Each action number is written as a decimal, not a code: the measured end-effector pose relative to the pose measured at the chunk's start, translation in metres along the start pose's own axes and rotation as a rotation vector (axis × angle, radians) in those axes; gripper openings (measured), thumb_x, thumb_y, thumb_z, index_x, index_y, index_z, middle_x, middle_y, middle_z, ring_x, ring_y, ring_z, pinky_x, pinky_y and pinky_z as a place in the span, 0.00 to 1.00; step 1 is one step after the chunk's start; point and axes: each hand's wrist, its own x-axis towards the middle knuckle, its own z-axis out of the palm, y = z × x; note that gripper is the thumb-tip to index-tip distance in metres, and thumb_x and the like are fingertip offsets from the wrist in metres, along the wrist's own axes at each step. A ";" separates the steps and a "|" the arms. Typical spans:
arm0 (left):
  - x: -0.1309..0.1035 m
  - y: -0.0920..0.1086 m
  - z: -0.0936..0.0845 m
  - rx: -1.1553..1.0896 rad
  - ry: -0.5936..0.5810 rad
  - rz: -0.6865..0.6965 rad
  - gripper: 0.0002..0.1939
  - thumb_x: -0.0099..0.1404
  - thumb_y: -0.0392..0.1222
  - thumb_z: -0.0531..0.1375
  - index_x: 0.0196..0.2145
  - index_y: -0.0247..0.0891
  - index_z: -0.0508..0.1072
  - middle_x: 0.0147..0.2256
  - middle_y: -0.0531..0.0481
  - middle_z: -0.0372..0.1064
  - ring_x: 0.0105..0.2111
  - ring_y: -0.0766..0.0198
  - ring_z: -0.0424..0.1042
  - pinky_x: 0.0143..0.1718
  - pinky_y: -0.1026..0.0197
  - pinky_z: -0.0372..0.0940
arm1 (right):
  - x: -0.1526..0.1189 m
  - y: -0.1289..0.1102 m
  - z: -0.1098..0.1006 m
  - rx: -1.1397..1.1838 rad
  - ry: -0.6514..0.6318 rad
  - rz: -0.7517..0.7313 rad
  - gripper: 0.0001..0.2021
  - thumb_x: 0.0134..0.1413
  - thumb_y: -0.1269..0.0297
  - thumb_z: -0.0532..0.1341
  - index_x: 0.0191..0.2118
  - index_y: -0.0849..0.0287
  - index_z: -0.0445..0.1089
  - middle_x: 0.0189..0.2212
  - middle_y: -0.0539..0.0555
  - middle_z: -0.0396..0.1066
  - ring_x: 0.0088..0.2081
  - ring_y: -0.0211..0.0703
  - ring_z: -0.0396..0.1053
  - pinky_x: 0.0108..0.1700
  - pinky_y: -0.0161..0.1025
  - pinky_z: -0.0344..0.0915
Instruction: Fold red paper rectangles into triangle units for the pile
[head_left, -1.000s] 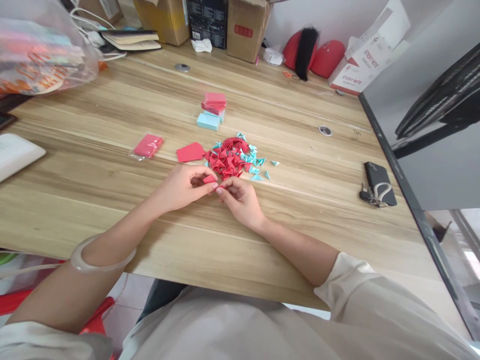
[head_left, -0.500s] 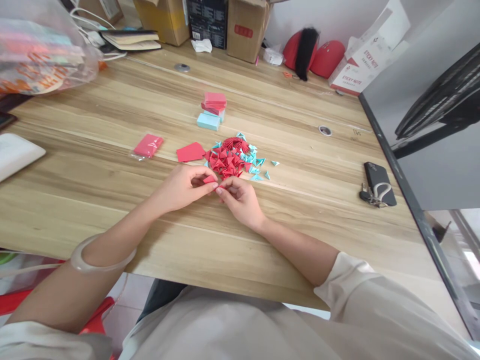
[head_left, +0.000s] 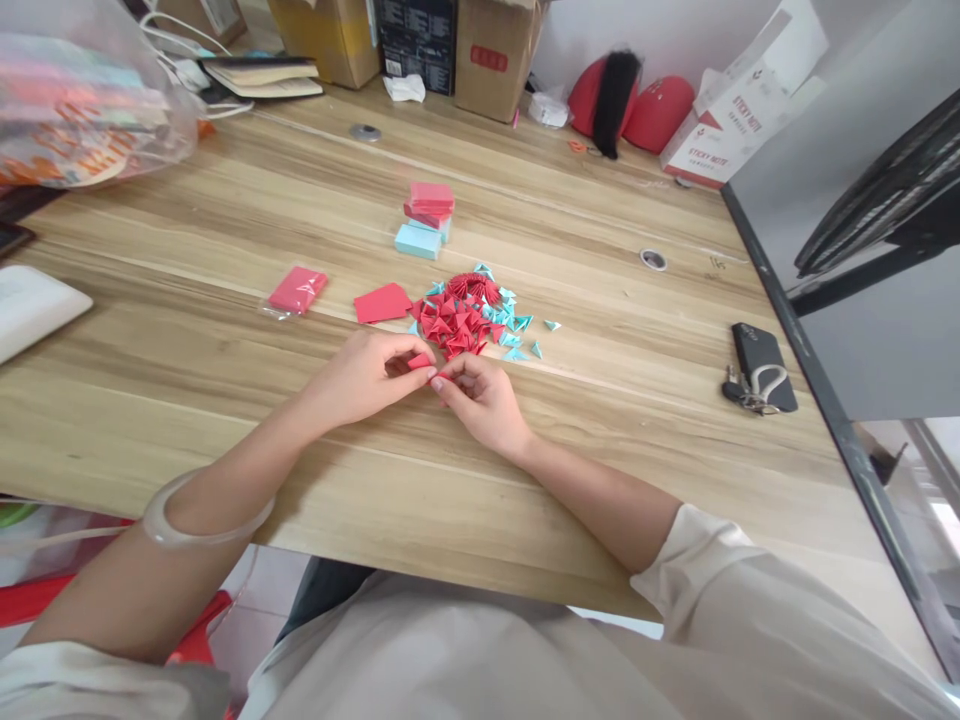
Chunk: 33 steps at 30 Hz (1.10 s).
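Note:
A small piece of red paper (head_left: 420, 361) is pinched between my two hands, mostly covered by the fingers. My left hand (head_left: 373, 377) grips it from the left with thumb and fingers. From the right, my right hand (head_left: 484, 402) closes its thumb and forefinger on the same paper. Just beyond the fingertips lies a heap of folded red paper triangles (head_left: 454, 322), with a curved red assembly of joined pieces (head_left: 474, 288) at its back. Folded light-blue triangles (head_left: 517, 322) surround the heap's right side. Left of it rest flat red paper sheets (head_left: 382, 303).
A plastic-wrapped red paper pack (head_left: 298, 290) lies to the left. Stacked red packs (head_left: 430, 200) and light-blue paper (head_left: 418, 241) stand farther back. At right are a black phone-like object (head_left: 765, 365) and keys (head_left: 742, 392). Cardboard boxes (head_left: 495, 75) line the back.
Both hands keep their pinch on the red paper, with hardly any visible movement. The whole view has shifted very slightly.

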 end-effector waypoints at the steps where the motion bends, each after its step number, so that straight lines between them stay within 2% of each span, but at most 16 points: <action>1: 0.000 0.000 0.000 0.010 -0.004 0.004 0.12 0.60 0.48 0.59 0.31 0.36 0.75 0.28 0.54 0.72 0.28 0.71 0.67 0.30 0.69 0.58 | 0.000 0.000 0.000 0.002 0.000 -0.003 0.13 0.51 0.55 0.61 0.32 0.61 0.63 0.26 0.48 0.65 0.25 0.27 0.61 0.28 0.29 0.58; 10: -0.001 0.000 -0.001 0.087 -0.033 0.023 0.12 0.61 0.49 0.57 0.30 0.37 0.74 0.27 0.55 0.71 0.26 0.72 0.66 0.29 0.69 0.54 | -0.003 -0.005 0.001 -0.067 -0.010 -0.012 0.13 0.52 0.56 0.61 0.29 0.61 0.63 0.22 0.47 0.63 0.23 0.26 0.57 0.26 0.29 0.54; 33: 0.000 0.001 -0.002 0.100 -0.037 0.046 0.13 0.61 0.47 0.57 0.30 0.36 0.75 0.25 0.54 0.71 0.25 0.71 0.65 0.28 0.69 0.54 | -0.004 -0.003 0.000 -0.068 -0.011 -0.014 0.14 0.52 0.55 0.61 0.29 0.61 0.64 0.23 0.47 0.63 0.23 0.26 0.57 0.26 0.29 0.54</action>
